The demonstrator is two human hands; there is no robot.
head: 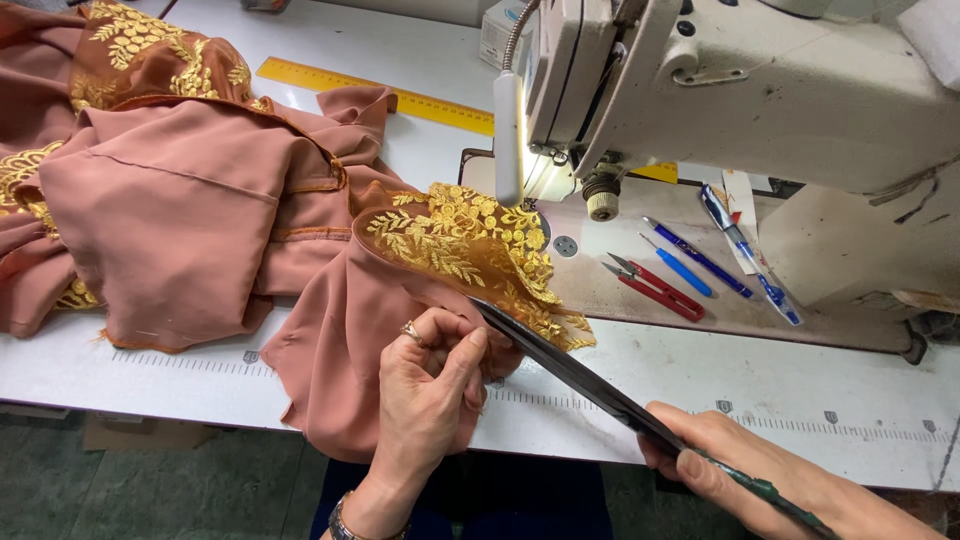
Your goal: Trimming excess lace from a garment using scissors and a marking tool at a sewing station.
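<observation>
My left hand, with a ring on one finger and a watch at the wrist, pinches the edge of a dusty-pink garment near its gold-embroidered sheer trim. My right hand grips the handles of large dark scissors. The scissor blades point up-left and their tips meet the embroidered trim right beside my left fingers. The garment is heaped over the left part of the white sewing table and hangs over its front edge.
A cream industrial sewing machine with a lit lamp stands at the right. On its bed lie red thread snips and blue pens. A yellow ruler lies at the back. Measuring marks run along the table's front.
</observation>
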